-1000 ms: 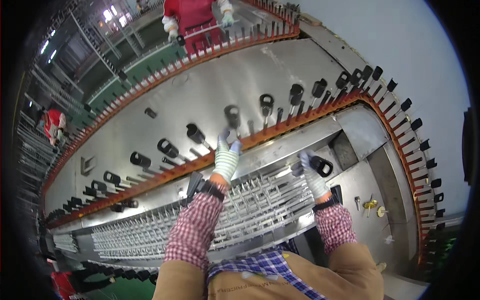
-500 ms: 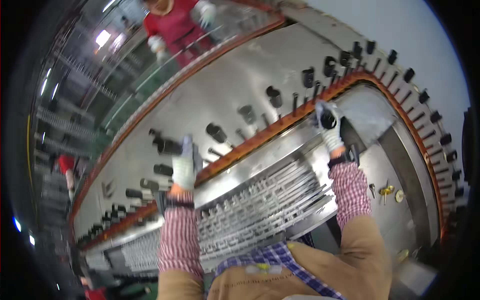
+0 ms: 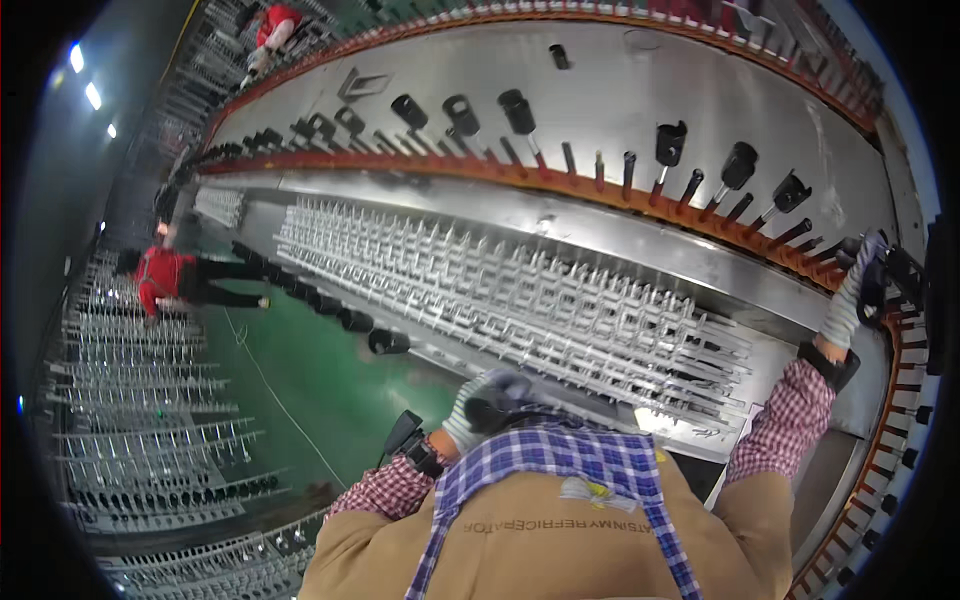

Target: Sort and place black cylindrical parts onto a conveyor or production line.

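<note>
My right hand (image 3: 862, 272), in a grey knit glove, reaches out to the far right end of the orange rail (image 3: 560, 178) and closes around a black cup-shaped part (image 3: 898, 272) on a peg there. My left hand (image 3: 488, 398), also gloved, is pulled in close to my chest above the rack of metal fins (image 3: 520, 290). Its fingers curl around something dark, but whether that is a part or the glove's palm does not show. More black parts (image 3: 517, 110) stand on pegs along the rail.
A curved steel conveyor bed (image 3: 640, 90) lies beyond the rail. Black parts (image 3: 388, 342) line the machine's near edge over a green floor (image 3: 330, 390). Racks of metal pieces (image 3: 150, 420) fill the left. A person in red (image 3: 165, 278) stands at left, another person (image 3: 272, 28) farther up.
The view has swung left and down. My left hand came off the rail back to my chest. My right hand moved further right along the rail to its end.
</note>
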